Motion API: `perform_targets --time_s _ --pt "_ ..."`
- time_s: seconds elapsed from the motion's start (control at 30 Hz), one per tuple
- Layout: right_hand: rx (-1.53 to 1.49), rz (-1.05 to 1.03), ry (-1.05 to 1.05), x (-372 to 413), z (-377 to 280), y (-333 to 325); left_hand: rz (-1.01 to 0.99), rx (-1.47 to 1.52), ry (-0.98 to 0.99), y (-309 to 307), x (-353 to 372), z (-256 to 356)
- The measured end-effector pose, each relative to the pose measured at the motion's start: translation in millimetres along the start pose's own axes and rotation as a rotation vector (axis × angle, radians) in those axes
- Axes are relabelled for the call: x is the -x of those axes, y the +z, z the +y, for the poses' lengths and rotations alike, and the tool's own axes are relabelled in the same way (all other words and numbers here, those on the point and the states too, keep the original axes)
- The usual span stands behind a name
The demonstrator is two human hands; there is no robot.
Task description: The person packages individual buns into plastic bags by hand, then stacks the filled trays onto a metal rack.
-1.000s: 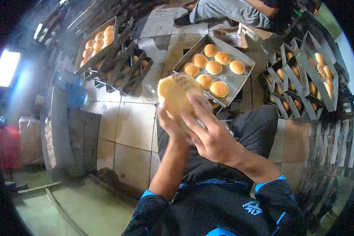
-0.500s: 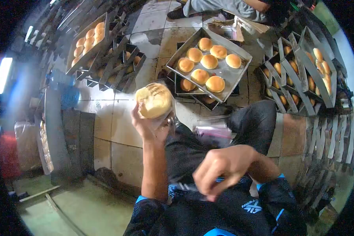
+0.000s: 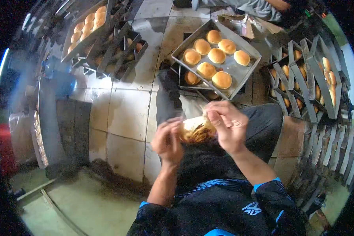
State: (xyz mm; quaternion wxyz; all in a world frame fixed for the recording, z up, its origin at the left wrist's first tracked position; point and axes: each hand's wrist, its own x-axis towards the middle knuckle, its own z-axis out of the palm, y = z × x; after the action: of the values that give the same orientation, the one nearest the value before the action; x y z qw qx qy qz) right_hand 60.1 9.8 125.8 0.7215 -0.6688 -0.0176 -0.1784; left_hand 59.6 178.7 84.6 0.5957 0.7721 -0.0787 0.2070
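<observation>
Grip, both hands: closed on one item. Left hand (image 3: 167, 139), just left of frame centre, has its fingers curled against the left edge of the held bun (image 3: 196, 129). Right hand (image 3: 227, 125) reaches over from the right, fingertips (image 3: 213, 115) pinched at the bun's top edge.

Held bun: frame centre, between the two hands, above the person's dark-trousered lap (image 3: 208, 161). Pale crust on top, darker brown underneath. Motion blur, so I cannot tell whether a wrapper is round it.

Surroundings:
- Metal tray (image 3: 244, 78), upper centre, on top of other trays on the tiled floor (image 3: 125, 118), set cornerwise to the frame. Eight tray buns (image 3: 216, 55) lie on it, spaced apart, none touching the hands.
- One more bun (image 3: 191, 78) shows in a tray beneath, at the lower left edge of the top one.
- Stacked trays (image 3: 106, 47), upper left; the topmost carries a row of buns.
- Tilted trays (image 3: 318, 74), right edge, leaning in a row with buns inside.
- Another person's grey-clad leg (image 3: 259, 8) sits at the top edge, well apart from the hands.
</observation>
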Motion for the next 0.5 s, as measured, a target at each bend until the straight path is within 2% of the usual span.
perform_targets --time_s 0.03,0.07,0.13,0.17,0.2,0.27,0.37,0.47,0.5 --pt "0.196 -0.116 -0.066 -11.2 -13.9 -6.1 0.077 -0.044 0.145 -10.5 -8.5 1.1" --pt "0.357 -0.160 -0.224 -22.9 -29.2 -5.9 0.174 -0.043 0.241 -16.8 -17.8 6.4" --pt "0.502 -0.153 -0.529 -26.6 -24.9 -6.2 0.097 -0.328 0.510 -48.9 -24.9 -1.9" --pt "0.395 -0.094 -0.547 -18.3 4.8 -0.7 0.110 -0.394 0.471 -51.5 -23.7 -12.0" --pt "0.538 -0.146 -0.459 -24.5 30.3 4.0 0.093 -0.495 0.418 -54.1 -21.0 -34.1" --pt "0.213 -0.209 0.007 -15.3 94.4 7.9 -0.005 -0.526 0.272 -60.2 -19.7 -61.8" --pt "0.136 -0.201 -0.076 -10.4 87.7 18.7 0.129 -0.368 0.189 -59.1 -8.1 -65.4" --pt "0.389 -0.200 -0.256 -20.7 85.1 24.3 0.124 -0.322 0.146 -52.7 -7.2 -64.1" --pt "0.462 -0.158 -0.346 -25.2 93.8 29.4 0.099 -0.303 0.205 -45.5 -11.9 -68.7"
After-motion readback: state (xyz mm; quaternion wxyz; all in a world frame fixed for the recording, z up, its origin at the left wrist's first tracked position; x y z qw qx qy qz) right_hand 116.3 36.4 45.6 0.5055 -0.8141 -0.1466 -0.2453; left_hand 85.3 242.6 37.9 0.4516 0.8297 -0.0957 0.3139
